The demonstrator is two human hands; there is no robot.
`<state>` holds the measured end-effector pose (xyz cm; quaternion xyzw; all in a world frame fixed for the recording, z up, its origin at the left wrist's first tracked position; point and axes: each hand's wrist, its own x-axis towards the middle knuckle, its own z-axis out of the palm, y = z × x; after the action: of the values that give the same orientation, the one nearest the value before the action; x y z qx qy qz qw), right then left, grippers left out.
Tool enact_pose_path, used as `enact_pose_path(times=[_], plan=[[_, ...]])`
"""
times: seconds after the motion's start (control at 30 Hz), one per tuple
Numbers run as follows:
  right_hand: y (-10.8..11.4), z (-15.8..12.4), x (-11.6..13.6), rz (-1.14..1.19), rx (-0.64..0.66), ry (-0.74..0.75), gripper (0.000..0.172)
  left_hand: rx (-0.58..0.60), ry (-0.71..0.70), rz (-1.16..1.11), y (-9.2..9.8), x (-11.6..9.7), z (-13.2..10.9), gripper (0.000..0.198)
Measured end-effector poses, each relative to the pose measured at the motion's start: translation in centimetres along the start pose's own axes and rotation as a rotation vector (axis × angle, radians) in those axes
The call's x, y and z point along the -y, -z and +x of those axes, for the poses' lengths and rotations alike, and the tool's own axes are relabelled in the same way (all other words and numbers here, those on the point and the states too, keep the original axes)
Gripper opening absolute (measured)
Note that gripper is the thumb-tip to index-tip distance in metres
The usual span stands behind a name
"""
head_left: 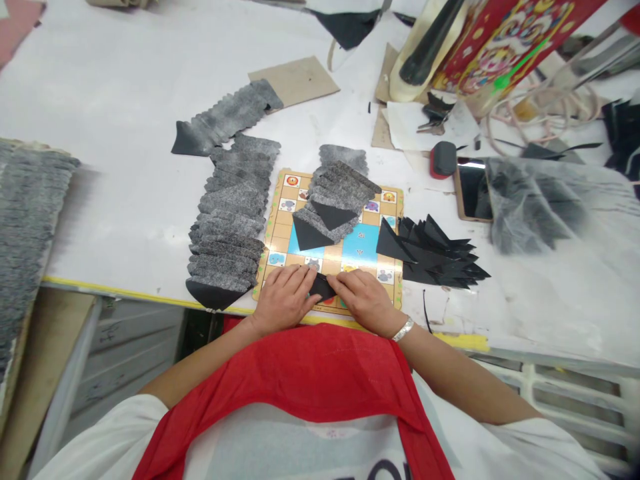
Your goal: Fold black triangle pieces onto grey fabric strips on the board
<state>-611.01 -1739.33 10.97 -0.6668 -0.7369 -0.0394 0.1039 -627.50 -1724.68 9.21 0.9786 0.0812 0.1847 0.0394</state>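
Observation:
My left hand (284, 298) and my right hand (367, 300) meet over a small black piece (323, 287) of leather-like sheet, pressing its two ends with closed fingers. Under it is a printed board (330, 254) with animal pictures in squares. Just beyond my fingers, a fanned pile of grey-backed black pieces (340, 190) rests on the board. Left of my left hand runs a long overlapping row of the same grey-backed pieces (231, 220). Pointed black pieces (433, 257) lie heaped beyond my right hand, partly over the board's right edge.
A phone (473, 193) and a clear plastic bag (537, 207) lie to the right, behind them a red-and-black small case (443, 160). A glue-stained bottle (425, 50) stands at the back. Another grey row (225, 120) touches cardboard (300, 83). A large grey stack (30, 220) sits far left.

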Motion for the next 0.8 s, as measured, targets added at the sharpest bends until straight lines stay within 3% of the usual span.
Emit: enact_pose_path(times=[0.2,0.37,0.53,0.8], plan=[[0.5,-1.1,-0.3,-0.028,0.023,0.000,0.028,-0.015,-0.048,0.089,0.4,-0.2,0.3,0.051],[0.7,-1.6,-0.3,-0.048,0.050,-0.025,0.027,0.038,-0.109,0.048,0.4,-0.8,1.0,0.065],[1.0,-1.3,-0.1,-0.075,0.070,-0.026,0.027,0.025,-0.167,-0.076,-0.8,-1.4,1.7,0.073],[0.8,-3.1,-0.2,-0.053,0.036,-0.073,0.027,0.138,-0.243,-0.153,-2.4,-1.5,1.6,0.078]])
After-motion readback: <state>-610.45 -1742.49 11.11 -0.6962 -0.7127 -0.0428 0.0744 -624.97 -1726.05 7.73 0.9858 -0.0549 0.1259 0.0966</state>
